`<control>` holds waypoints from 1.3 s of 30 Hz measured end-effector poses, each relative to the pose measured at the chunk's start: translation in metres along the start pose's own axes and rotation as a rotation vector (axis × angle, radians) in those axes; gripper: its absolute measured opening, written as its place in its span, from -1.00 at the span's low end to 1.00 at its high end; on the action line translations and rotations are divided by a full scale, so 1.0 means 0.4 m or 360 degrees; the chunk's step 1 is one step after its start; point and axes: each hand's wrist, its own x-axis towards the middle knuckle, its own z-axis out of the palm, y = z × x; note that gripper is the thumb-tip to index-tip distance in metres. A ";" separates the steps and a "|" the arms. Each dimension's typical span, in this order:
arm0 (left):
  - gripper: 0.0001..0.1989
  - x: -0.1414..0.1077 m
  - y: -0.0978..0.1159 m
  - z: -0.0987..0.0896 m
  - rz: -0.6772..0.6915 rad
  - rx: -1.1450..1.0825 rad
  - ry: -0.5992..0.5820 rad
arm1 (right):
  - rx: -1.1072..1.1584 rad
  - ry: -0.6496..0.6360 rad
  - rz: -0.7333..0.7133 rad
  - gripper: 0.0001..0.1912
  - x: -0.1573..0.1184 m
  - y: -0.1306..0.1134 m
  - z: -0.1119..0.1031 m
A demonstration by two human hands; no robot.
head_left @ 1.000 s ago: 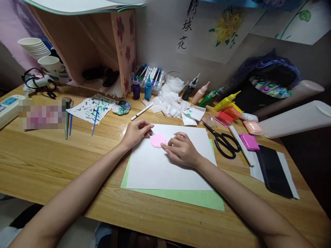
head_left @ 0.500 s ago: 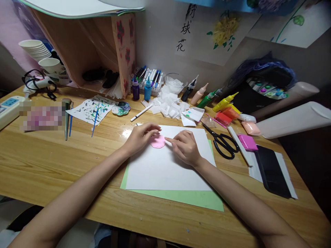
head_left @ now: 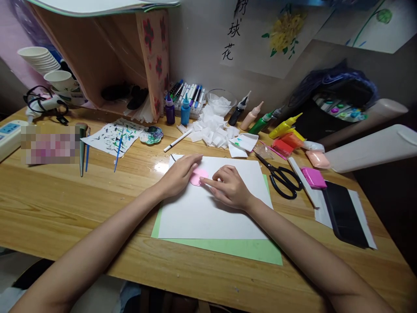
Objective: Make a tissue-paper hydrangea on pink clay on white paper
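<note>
A flat, roundish pink piece [head_left: 198,177] lies on a white sheet [head_left: 208,217], which rests over a green sheet [head_left: 234,249]. My left hand [head_left: 178,176] lies at the left side of the pink piece, its fingers stretched out and its fingertips over the upper left edge. From the right, my right hand [head_left: 230,187] points its index finger onto the piece's lower right part, with the other fingers curled and nothing visible in them.
Black scissors [head_left: 280,176] lie right of the sheets, beside a pink packet [head_left: 313,178] and a black tray [head_left: 345,214]. Behind are white paper scraps [head_left: 213,128], a marker [head_left: 177,141] and paint bottles [head_left: 260,123]. Brushes [head_left: 118,152] lie at the left.
My right index finger has moved left, from the piece's right edge onto its surface. The fingers of my left hand have straightened and lowered beside the piece.
</note>
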 end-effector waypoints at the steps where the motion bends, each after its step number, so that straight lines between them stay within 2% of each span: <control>1: -0.60 0.002 -0.004 -0.004 -0.0056 -0.0037 0.0040 | -0.0022 -0.0033 -0.0044 -0.71 0.001 0.000 0.002; 4: -0.62 0.008 -0.014 -0.009 -0.0125 -0.0131 0.0058 | -0.0101 -0.0085 -0.0041 -0.73 0.002 -0.001 0.008; 9: -0.57 0.007 -0.018 -0.012 -0.0112 -0.0219 -0.0047 | -0.0164 -0.0078 0.0081 -0.74 0.004 -0.005 0.015; 13: -0.34 -0.002 0.000 -0.012 -0.0094 -0.0050 -0.0110 | -0.0049 0.0123 0.0189 -0.71 -0.001 -0.004 0.008; 15: -0.29 -0.003 0.010 -0.007 -0.0111 0.0042 -0.0094 | 0.0003 0.0230 0.0282 -0.69 -0.003 -0.002 0.004; 17: -0.28 -0.002 0.016 0.003 -0.0142 0.0086 -0.0053 | 0.0036 0.0253 0.0311 -0.69 -0.003 -0.002 0.002; 23: -0.17 0.004 0.010 0.039 -0.0193 0.0024 0.0123 | -0.0011 0.0143 0.0187 -0.70 0.002 -0.007 -0.003; 26: -0.12 0.004 0.011 0.042 -0.0230 -0.0073 0.0132 | -0.0111 0.0158 0.0179 -0.71 0.002 -0.008 -0.002; 29: -0.16 0.003 0.017 0.040 -0.0268 -0.0171 0.0131 | -0.0205 0.0090 0.0104 -0.77 0.001 -0.009 0.003; 35: -0.08 0.004 0.022 0.050 -0.0294 -0.0123 0.0221 | -0.0313 0.0011 -0.0050 -0.79 -0.002 -0.012 0.011; 37: -0.10 0.005 0.018 0.052 -0.0280 -0.0125 0.0233 | -0.0310 0.0037 -0.0011 -0.78 -0.003 -0.013 0.008; 39: -0.21 0.005 0.010 0.050 -0.0255 -0.0187 0.0222 | -0.0278 0.0066 0.0046 -0.76 -0.004 -0.014 0.004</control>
